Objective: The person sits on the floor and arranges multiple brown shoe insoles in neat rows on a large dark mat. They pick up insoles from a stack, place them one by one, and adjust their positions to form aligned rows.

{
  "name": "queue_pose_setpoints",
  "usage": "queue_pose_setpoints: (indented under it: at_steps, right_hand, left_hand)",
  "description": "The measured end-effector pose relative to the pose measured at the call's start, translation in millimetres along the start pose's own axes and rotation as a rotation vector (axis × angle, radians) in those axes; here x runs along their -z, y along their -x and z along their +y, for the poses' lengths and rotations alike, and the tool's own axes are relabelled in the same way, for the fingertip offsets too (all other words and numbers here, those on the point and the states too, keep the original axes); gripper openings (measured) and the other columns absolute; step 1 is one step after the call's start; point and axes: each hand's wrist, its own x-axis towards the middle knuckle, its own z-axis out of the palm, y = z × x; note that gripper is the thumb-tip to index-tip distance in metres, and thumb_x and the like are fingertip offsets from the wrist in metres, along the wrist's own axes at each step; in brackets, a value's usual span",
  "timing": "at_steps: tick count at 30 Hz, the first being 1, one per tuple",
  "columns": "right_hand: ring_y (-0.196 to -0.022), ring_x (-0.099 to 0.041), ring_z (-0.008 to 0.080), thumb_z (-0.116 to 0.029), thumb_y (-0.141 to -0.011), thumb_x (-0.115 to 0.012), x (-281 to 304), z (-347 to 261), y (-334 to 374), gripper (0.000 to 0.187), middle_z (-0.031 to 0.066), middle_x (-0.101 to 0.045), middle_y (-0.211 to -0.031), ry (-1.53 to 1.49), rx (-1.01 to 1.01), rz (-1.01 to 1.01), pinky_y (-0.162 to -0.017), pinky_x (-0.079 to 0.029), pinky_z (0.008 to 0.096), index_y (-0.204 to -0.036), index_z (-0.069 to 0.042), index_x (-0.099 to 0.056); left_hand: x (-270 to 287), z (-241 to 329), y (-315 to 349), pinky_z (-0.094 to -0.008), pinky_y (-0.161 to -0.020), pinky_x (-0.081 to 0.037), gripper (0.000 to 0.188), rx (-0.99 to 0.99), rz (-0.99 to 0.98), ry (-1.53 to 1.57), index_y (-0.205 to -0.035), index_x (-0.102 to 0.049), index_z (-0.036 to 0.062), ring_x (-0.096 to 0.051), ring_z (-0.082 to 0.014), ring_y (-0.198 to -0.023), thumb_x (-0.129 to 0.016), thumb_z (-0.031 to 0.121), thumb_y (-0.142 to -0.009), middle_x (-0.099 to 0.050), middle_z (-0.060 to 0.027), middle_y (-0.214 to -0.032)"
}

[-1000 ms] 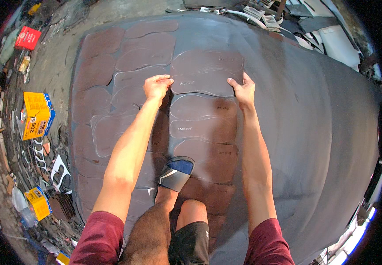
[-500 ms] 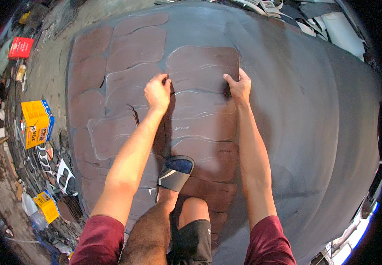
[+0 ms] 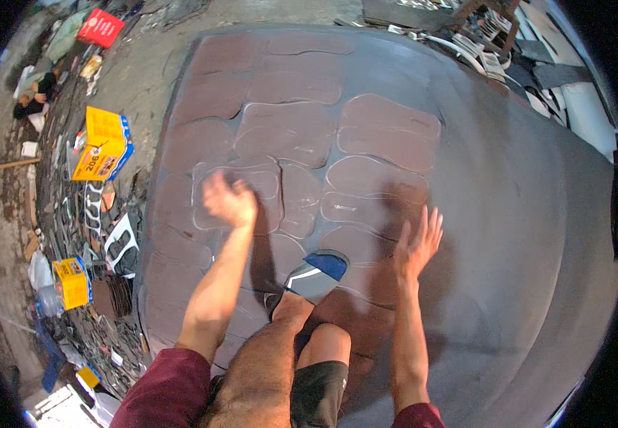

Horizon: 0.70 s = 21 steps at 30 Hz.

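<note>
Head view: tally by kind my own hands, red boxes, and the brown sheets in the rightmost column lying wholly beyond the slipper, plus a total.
Hands: 2 (left hand, right hand)
Red box: 1
Brown sheets: 2
Total: 5

Panels (image 3: 287,118), 12 o'clock: smooth, matt, rubber-like; fine pale outlines. Sheet (image 3: 494,235), 3 o'clock: smooth, rubber-like, low sheen. Shoe strap (image 3: 315,282), 6 o'clock: matt, plastic-like. Sleeve (image 3: 163,389), 7 o'clock: matt cloth. Yellow box (image 3: 104,139), 10 o'clock: printed card, smooth. Floor (image 3: 173,43), 11 o'clock: rough, matt, concrete-like.
</note>
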Motion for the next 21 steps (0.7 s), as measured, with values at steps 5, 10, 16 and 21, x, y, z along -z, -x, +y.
queue_pose_setpoints:
  at_steps: [5,10,16,21]
  right_hand:
    - [-0.134,-0.053,0.0375,-0.006,-0.093,-0.067,33,-14,110,0.048,0.0182,-0.058,-0.143,-0.340,-0.189,-0.058,-0.113,-0.039,0.0459,-0.140,-0.004,-0.057]
    - [-0.131,-0.055,0.0371,-0.007,-0.093,-0.068,54,-36,152,0.046,0.0186,-0.059,-0.142,-0.333,-0.231,-0.092,-0.111,-0.042,0.0458,-0.138,-0.003,-0.058]
    - [-0.136,-0.051,0.0341,-0.015,-0.099,-0.065,37,-64,104,0.047,0.0191,-0.055,-0.147,-0.775,-0.392,-0.208,-0.114,-0.039,0.0435,-0.143,-0.003,-0.054]
    - [-0.148,-0.034,0.0312,-0.025,-0.104,-0.060,44,-53,-34,0.073,0.0198,-0.033,-0.163,-1.510,-1.000,-0.002,-0.120,-0.030,0.0466,-0.162,-0.006,-0.021]
  left_hand:
    - [27,-162,-11,-0.0501,-0.106,-0.044,0.059,0.272,-0.356,-0.054,-0.128,-0.065,0.0019,-0.059,-0.0375,-0.124,-0.080,0.036,-0.082,-0.065,-0.0209,-0.130]
    - [65,-81,-21,-0.0430,-0.095,-0.045,0.053,-0.078,-0.173,-0.111,-0.112,-0.065,0.0163,-0.065,-0.0315,-0.100,-0.079,0.000,-0.064,-0.069,-0.0082,-0.103]
    - [69,30,-5,-0.0341,-0.078,-0.058,0.040,-0.141,-0.792,0.767,-0.120,-0.068,0.0093,-0.073,-0.0176,-0.089,-0.077,0.001,-0.082,-0.077,-0.0049,-0.102]
    - [158,203,-3,-0.0290,-0.090,-0.055,0.055,0.373,-1.140,1.769,-0.137,-0.062,0.0047,-0.064,-0.0137,-0.106,-0.078,-0.003,-0.085,-0.067,-0.0046,-0.118]
